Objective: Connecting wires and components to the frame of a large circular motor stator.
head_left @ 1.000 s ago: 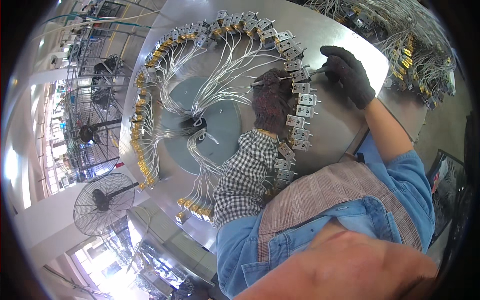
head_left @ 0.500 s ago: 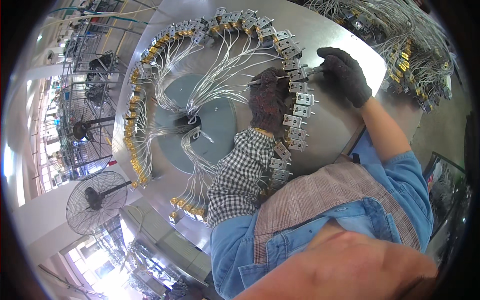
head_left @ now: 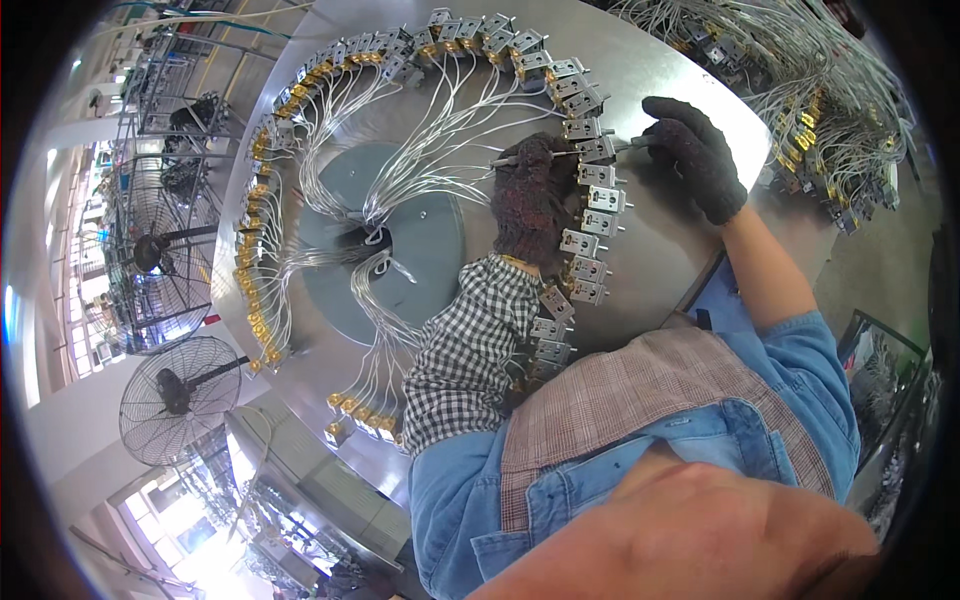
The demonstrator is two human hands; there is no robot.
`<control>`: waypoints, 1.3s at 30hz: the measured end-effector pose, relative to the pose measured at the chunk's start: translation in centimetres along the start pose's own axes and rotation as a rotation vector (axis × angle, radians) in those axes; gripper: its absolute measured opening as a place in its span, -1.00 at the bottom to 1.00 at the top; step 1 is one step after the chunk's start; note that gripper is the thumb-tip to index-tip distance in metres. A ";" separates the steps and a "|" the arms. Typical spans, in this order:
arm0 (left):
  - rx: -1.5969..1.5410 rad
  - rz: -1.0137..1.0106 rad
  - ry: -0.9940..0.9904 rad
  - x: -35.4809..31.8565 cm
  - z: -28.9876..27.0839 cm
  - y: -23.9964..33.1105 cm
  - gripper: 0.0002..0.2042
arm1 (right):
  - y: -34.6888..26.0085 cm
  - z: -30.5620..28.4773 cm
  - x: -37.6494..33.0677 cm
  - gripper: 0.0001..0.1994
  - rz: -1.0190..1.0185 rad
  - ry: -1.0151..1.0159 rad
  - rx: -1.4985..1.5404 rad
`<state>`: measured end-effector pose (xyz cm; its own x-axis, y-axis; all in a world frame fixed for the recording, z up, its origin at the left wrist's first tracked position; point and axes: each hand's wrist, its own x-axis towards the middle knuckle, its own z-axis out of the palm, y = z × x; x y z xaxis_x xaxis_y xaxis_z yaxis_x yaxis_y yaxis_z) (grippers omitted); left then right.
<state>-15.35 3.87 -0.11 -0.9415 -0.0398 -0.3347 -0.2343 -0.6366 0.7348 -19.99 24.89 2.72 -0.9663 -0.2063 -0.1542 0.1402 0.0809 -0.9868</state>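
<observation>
My left hand, in a dark knitted glove, is closed around a thin metal rod-like tool. The tool's other end reaches toward a small silver metal housing in the ring of parts. On the housing's right side, my right hand, gloved alike, has its fingers closed on a slim grey metal tool that points at the same housing. Whether either tip touches it is too small to tell. White wires run from the ring's parts into a hole at the centre of a grey disc.
Several silver housings with brass-coloured ends line the steel table in a ring. A heap of wired parts lies at the far right. Two stand fans are beyond the table's left side.
The whole view has shifted slightly, with the table and ring now a little further left. Both hands stay at the same housing, still holding their tools.
</observation>
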 end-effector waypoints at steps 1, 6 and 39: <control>-0.039 -0.003 0.008 0.0 -0.1 -0.1 -0.82 | -0.3 0.2 -0.1 -0.63 0.033 -0.008 0.005; -0.080 -0.083 0.060 -0.3 0.8 0.7 -0.81 | 0.8 0.2 -0.1 -0.64 -0.060 0.000 0.029; -0.088 -0.074 0.076 -0.1 0.5 0.4 -0.79 | 0.7 0.5 1.1 -0.63 0.054 0.030 -0.068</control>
<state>-15.43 4.04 0.52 -0.9005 -0.0463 -0.4323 -0.2773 -0.7047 0.6531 -20.88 24.23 1.84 -0.9639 -0.1706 -0.2043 0.1781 0.1569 -0.9714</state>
